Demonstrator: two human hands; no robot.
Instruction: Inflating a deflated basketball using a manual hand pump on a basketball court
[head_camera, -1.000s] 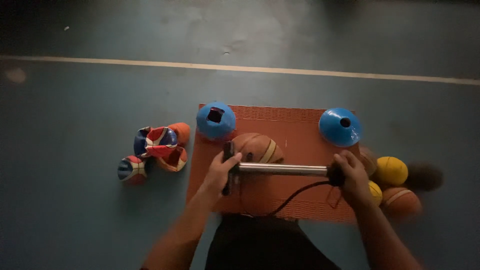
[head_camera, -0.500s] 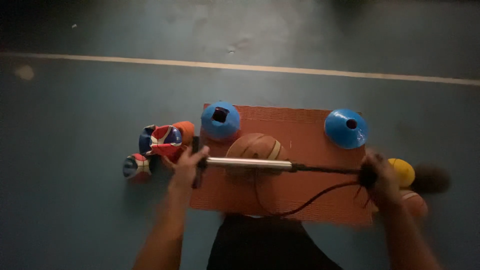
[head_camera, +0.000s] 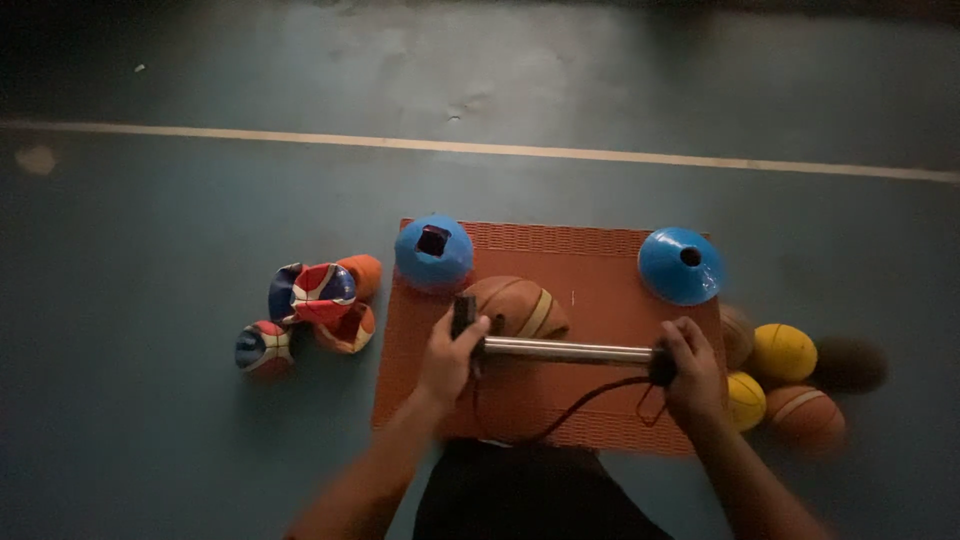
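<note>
pump (head_camera: 565, 350) | held level between both hands | basketball (head_camera: 520, 305) just behind

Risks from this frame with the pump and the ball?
1. The left hand and right hand hold the hand pump in the air over the basketball, so a hard stroke might tug the thin black hose.
2. The dim, blurred view hides whether the hose reaches the ball.
3. The loose balls beside the orange mat might roll if bumped.
</note>
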